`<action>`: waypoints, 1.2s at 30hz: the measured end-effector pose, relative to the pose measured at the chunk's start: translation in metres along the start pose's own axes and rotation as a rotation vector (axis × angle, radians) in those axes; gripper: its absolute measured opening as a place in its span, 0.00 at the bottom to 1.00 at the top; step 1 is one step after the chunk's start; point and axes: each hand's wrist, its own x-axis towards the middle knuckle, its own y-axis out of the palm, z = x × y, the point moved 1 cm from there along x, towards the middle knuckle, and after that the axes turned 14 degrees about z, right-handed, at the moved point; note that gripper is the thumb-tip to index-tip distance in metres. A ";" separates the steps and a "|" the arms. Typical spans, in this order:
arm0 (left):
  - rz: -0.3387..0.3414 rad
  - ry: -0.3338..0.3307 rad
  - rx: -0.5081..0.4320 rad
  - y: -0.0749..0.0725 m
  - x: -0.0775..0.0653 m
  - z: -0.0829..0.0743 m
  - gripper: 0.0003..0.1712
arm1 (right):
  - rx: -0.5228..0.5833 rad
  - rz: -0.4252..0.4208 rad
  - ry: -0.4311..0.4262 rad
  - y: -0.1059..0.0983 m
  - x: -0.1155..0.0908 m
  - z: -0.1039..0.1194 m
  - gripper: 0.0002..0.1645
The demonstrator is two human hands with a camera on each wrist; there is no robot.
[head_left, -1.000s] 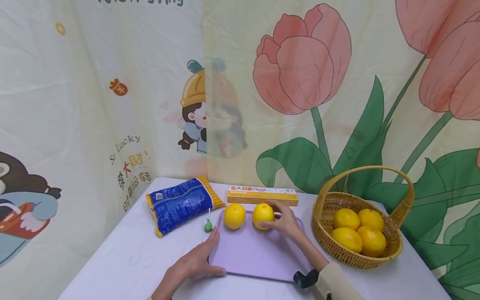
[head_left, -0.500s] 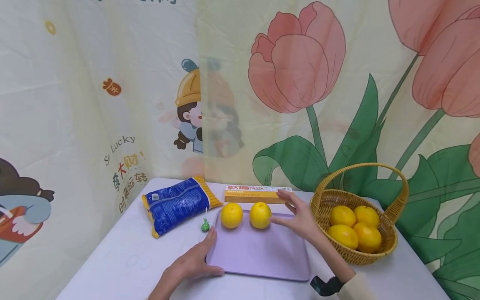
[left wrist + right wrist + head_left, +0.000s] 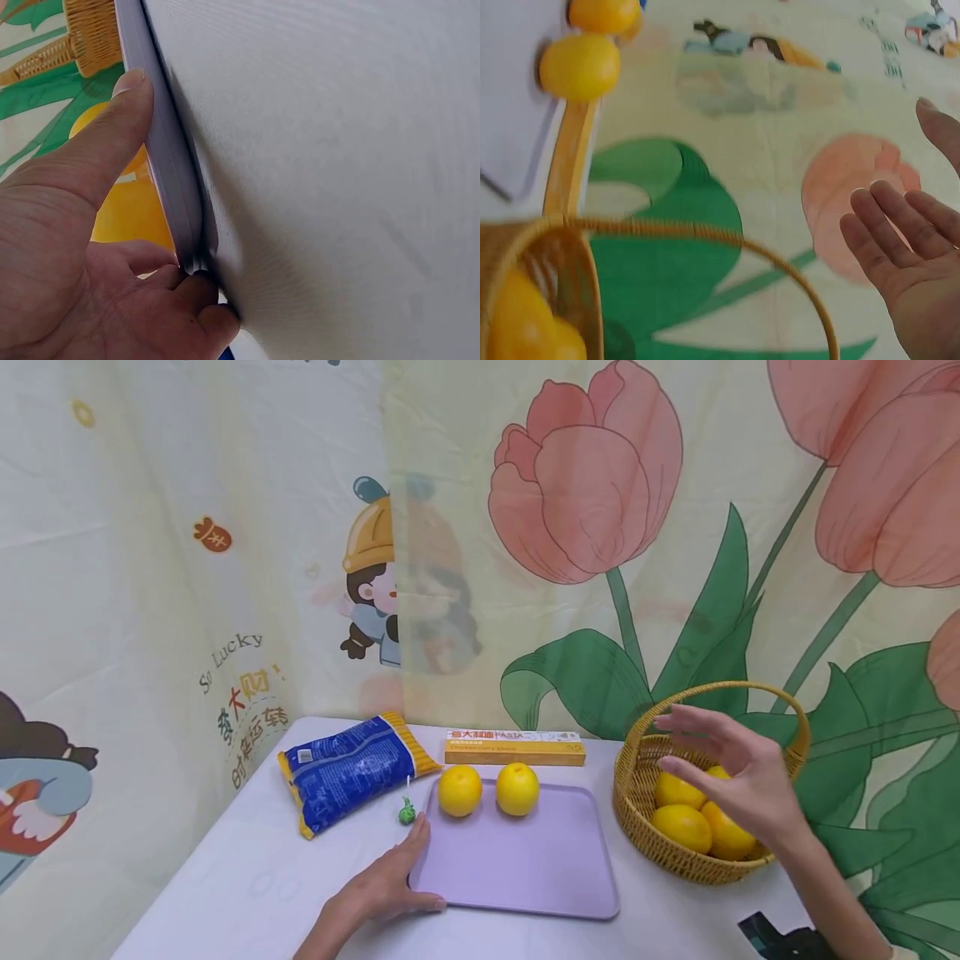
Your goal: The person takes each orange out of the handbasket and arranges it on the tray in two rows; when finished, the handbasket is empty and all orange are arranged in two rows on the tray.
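Note:
A lilac tray [image 3: 517,868] lies on the table with two oranges, a left one [image 3: 460,791] and a right one [image 3: 517,789], along its far edge. My left hand [image 3: 382,877] grips the tray's near left corner. In the left wrist view its thumb [image 3: 124,124] lies on the tray rim [image 3: 169,157], and the other fingers curl at the corner. My right hand [image 3: 738,768] is raised, holding nothing, in front of the wicker basket [image 3: 637,822], fingers spread apart from the thumb. Several oranges [image 3: 681,829] sit in the basket, partly hidden by that hand.
Behind the tray lies a long pasta box [image 3: 514,749]. A blue and yellow bag [image 3: 352,772] rests at the back left, with a small green trinket [image 3: 407,812] between it and the tray. The basket's arched handle [image 3: 720,687] stands up. A printed curtain [image 3: 465,693] hangs behind the table.
My right hand has let go of the right orange on the tray and moved right and up to the basket. The left hand stays at the tray's corner.

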 end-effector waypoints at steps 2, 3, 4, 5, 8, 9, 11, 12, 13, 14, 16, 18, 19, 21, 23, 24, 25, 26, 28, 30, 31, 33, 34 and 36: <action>-0.005 0.000 -0.007 -0.001 -0.001 0.000 0.71 | -0.027 -0.028 0.035 -0.020 -0.005 -0.007 0.39; 0.000 -0.001 -0.001 -0.001 -0.001 0.001 0.72 | -0.035 -0.036 0.052 -0.028 -0.007 -0.012 0.38; 0.005 -0.003 0.005 -0.001 -0.001 0.002 0.72 | -0.042 -0.041 0.073 -0.036 -0.009 -0.019 0.37; 0.003 0.000 0.002 -0.001 -0.002 0.002 0.72 | -0.055 -0.042 0.095 -0.042 -0.011 -0.026 0.36; 0.000 0.014 -0.004 -0.001 -0.003 0.003 0.72 | -0.057 -0.020 0.177 -0.052 -0.017 -0.052 0.32; 0.002 0.018 -0.006 -0.001 -0.003 0.003 0.72 | -0.053 -0.001 0.206 -0.054 -0.019 -0.062 0.31; -0.009 0.030 -0.024 0.000 -0.004 0.000 0.71 | -0.049 0.043 0.276 -0.056 -0.023 -0.082 0.30; -0.008 0.031 -0.023 0.000 -0.003 0.000 0.71 | -0.048 0.065 0.308 -0.056 -0.025 -0.091 0.30; -0.009 0.029 -0.023 0.001 -0.003 -0.001 0.71 | -0.057 0.087 0.339 -0.055 -0.026 -0.100 0.30; -0.009 0.027 -0.020 0.001 -0.003 -0.001 0.71 | -0.067 0.110 0.370 -0.053 -0.026 -0.109 0.31; -0.013 0.021 -0.010 0.002 -0.003 -0.002 0.71 | -0.090 0.168 0.424 -0.048 -0.025 -0.124 0.35; -0.019 0.018 -0.002 0.002 -0.003 -0.001 0.71 | -0.105 0.223 0.468 -0.043 -0.022 -0.137 0.37; -0.021 0.019 0.000 0.002 -0.003 0.000 0.71 | -0.101 0.250 0.487 -0.040 -0.020 -0.143 0.38; -0.023 0.026 -0.001 0.002 -0.003 0.001 0.71 | -0.083 0.292 0.512 -0.035 -0.016 -0.152 0.39; -0.023 0.030 -0.003 0.002 -0.003 0.001 0.71 | -0.065 0.321 0.529 -0.031 -0.013 -0.160 0.40; -0.022 0.033 -0.006 0.001 -0.003 0.001 0.71 | -0.055 0.334 0.533 -0.029 -0.012 -0.163 0.40; -0.022 0.033 -0.009 0.001 -0.003 0.001 0.71 | -0.053 0.346 0.535 -0.028 -0.010 -0.167 0.40; -0.021 0.033 -0.007 0.001 -0.003 0.001 0.71 | -0.054 0.358 0.537 -0.026 -0.009 -0.170 0.40; -0.019 0.031 -0.007 0.001 -0.003 0.001 0.71 | -0.051 0.390 0.543 -0.022 -0.007 -0.176 0.41; -0.016 0.034 -0.008 0.002 -0.002 0.002 0.71 | -0.049 0.429 0.546 -0.020 -0.005 -0.180 0.41; -0.017 0.035 -0.008 0.002 -0.002 0.003 0.71 | -0.045 0.451 0.549 -0.019 -0.003 -0.181 0.41; -0.013 0.039 -0.010 0.002 -0.001 0.002 0.71 | -0.033 0.500 0.555 -0.019 0.000 -0.181 0.41; -0.012 0.039 -0.010 0.002 -0.001 0.002 0.71 | -0.029 0.524 0.557 -0.019 0.001 -0.181 0.41; -0.009 0.034 -0.012 0.002 -0.001 0.001 0.71 | -0.023 0.563 0.563 -0.019 0.003 -0.180 0.40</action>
